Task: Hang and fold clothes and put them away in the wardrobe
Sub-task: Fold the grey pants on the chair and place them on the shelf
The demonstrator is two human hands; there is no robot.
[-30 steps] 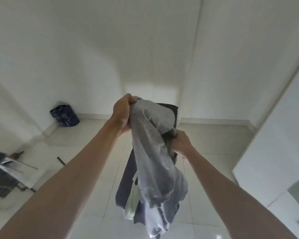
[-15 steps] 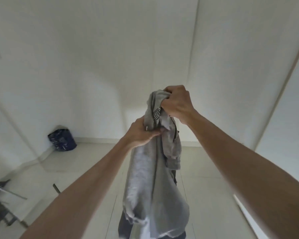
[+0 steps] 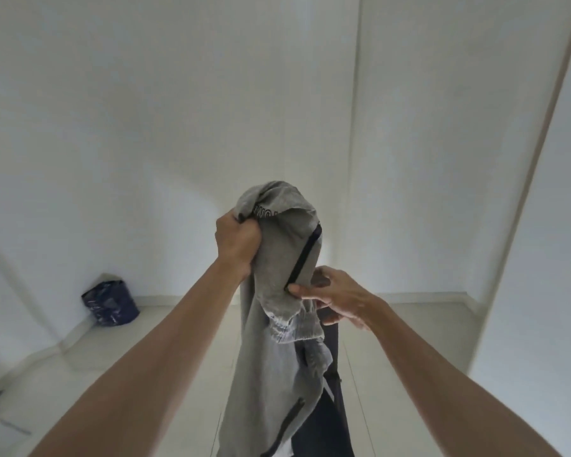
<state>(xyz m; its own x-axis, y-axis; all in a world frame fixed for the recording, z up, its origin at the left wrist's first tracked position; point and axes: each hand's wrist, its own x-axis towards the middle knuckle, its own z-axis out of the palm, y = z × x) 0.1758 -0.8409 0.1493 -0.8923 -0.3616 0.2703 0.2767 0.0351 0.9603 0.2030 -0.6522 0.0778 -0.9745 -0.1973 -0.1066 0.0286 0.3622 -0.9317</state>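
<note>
Held up at chest height in mid-air, out in front of a white wall [image 3: 145, 127]: a grey garment [image 3: 277, 324] of soft, heathered jersey, bunched at the top and hanging in long loose folds to the bottom edge of the view. Black band with pale lettering across the crumpled top, only partly readable. A black zip [image 3: 305, 255] running slantwise down the upper right fold; a second short dark zip lower down near the hem. Ribbed, paler cuff or hem bunched up at mid-height on the right. Behind and below, dark navy cloth [image 3: 330, 420] hanging partly hidden by the grey.

Left hand [image 3: 236, 239] clenched round the gathered top of the garment, knuckles toward the camera. Right hand [image 3: 337, 296] lower, just right of the zip's lower end, thumb and forefinger pinching the grey fabric there, remaining fingers loosely curled behind.

Pale tiled floor [image 3: 178, 341] beneath. Dark blue bag [image 3: 111, 303] slumped in the left corner against the wall.
</note>
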